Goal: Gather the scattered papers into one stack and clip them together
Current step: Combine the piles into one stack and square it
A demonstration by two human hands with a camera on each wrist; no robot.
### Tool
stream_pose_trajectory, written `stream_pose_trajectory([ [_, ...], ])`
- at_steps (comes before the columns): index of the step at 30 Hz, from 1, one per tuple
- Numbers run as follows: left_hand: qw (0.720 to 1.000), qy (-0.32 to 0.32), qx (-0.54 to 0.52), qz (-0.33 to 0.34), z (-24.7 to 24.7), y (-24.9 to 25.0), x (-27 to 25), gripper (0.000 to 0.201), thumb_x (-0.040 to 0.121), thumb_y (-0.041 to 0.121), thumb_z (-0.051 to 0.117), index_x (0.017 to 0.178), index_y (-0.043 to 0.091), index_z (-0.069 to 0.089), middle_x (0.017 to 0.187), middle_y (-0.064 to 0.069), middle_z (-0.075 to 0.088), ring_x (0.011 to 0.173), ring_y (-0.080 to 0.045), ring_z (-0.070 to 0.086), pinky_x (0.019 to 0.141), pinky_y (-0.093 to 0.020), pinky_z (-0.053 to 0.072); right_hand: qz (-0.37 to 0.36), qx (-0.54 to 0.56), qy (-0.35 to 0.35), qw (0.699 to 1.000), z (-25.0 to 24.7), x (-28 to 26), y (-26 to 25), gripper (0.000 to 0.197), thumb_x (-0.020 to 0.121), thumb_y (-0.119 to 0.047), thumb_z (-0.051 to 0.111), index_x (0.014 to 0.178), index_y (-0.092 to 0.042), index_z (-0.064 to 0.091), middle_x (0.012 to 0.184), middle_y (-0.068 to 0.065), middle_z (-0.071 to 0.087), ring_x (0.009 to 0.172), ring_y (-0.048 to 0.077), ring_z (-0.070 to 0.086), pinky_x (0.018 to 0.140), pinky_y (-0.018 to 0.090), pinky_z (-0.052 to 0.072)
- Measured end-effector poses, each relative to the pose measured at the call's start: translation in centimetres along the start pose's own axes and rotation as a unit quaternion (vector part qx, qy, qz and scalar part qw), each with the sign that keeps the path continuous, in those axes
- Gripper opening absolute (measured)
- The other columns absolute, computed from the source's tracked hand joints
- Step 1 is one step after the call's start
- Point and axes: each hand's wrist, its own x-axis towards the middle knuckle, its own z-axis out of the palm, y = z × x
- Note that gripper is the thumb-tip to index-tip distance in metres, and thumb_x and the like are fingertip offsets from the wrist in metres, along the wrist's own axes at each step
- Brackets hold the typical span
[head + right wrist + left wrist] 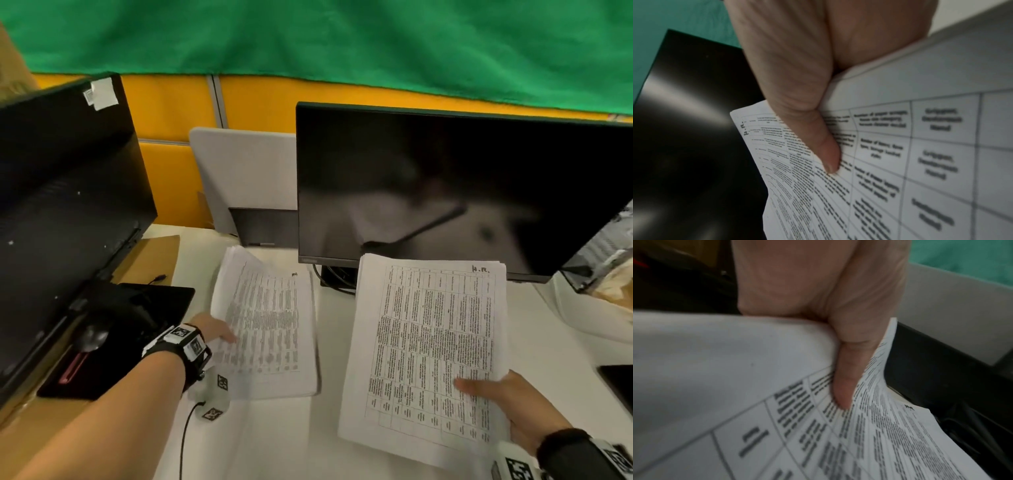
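Head view: two sheaves of printed papers. The left hand [214, 329] pinches the left sheaf [270, 329] at its near-left edge, raising that side off the white tabletop [274, 442], probably to carry it across. The right hand [513, 407] holds the right sheaf [428, 346] lifted by its near corner, thumb on top, in front of the monitor [445, 185]. No clip is visible.

Left wrist view: one thumb [846, 382] presses the fanned sheets.

Right wrist view: one thumb [826, 154] clamps the table-printed top page.
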Motion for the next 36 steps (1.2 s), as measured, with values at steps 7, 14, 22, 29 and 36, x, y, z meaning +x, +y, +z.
stream_pose_trajectory([
  [7, 0.986, -0.117, -0.107, 0.043, 4.7, -3.6, -6.3, 0.050, 0.069, 0.012, 0.080, 0.114, -0.002, 0.062, 0.113, -0.016, 0.067, 0.103, -0.032, 0.062, 0.095, -0.039, 0.048, 0.012, 0.000, -0.018, 1.000, -1.5, -1.0, 1.2, 0.063, 0.061, -0.005, 0.084, 0.119, -0.002, 0.061, 0.108, 0.016, 0.072, 0.104, 0.035, 0.066, 0.102, 0.053, 0.042],
  [14, 0.956, -0.222, -0.185, 0.051, 13.7, -3.0, -13.1, 0.081, 0.041, 0.014, 0.089, 0.116, -0.003, 0.062, 0.109, -0.016, 0.069, 0.103, -0.032, 0.064, 0.095, -0.043, 0.051, 0.050, -0.062, -0.064, 0.995, -4.5, -0.7, 3.2, 0.105, 0.038, -0.038, 0.095, 0.128, -0.003, 0.053, 0.125, 0.012, 0.064, 0.122, 0.028, 0.054, 0.114, 0.051, 0.027],
  [22, 0.960, -0.226, -0.149, 0.067, 20.3, 2.1, -16.2, 0.078, 0.058, 0.015, 0.069, 0.132, -0.002, 0.050, 0.126, -0.017, 0.058, 0.115, -0.030, 0.055, 0.097, -0.033, 0.048, 0.101, -0.053, -0.113, 0.987, -4.7, -3.2, 4.8, 0.076, 0.031, -0.042, 0.094, 0.093, -0.009, 0.064, 0.100, 0.001, 0.066, 0.096, 0.016, 0.057, 0.107, 0.037, 0.027],
  [29, 0.903, -0.250, -0.346, 0.046, 19.7, 1.6, -16.1, 0.067, 0.071, 0.055, 0.072, 0.121, 0.012, 0.064, 0.125, -0.015, 0.064, 0.119, -0.033, 0.057, 0.106, -0.048, 0.040, 0.118, -0.064, -0.050, 0.990, -5.5, 0.1, 8.5, 0.050, 0.075, 0.001, 0.074, 0.121, 0.008, 0.056, 0.116, 0.012, 0.063, 0.105, 0.022, 0.054, 0.104, 0.036, 0.030],
  [36, 0.931, -0.127, -0.331, 0.087, 20.2, 3.4, -17.2, 0.060, 0.099, 0.041, 0.039, 0.147, 0.006, 0.031, 0.152, -0.012, 0.033, 0.140, -0.027, 0.032, 0.118, -0.041, 0.022, 0.092, -0.085, -0.034, 0.992, -4.9, 1.8, 8.8, 0.058, 0.067, 0.001, 0.078, 0.122, -0.001, 0.059, 0.114, 0.013, 0.069, 0.109, 0.029, 0.062, 0.105, 0.045, 0.041],
])
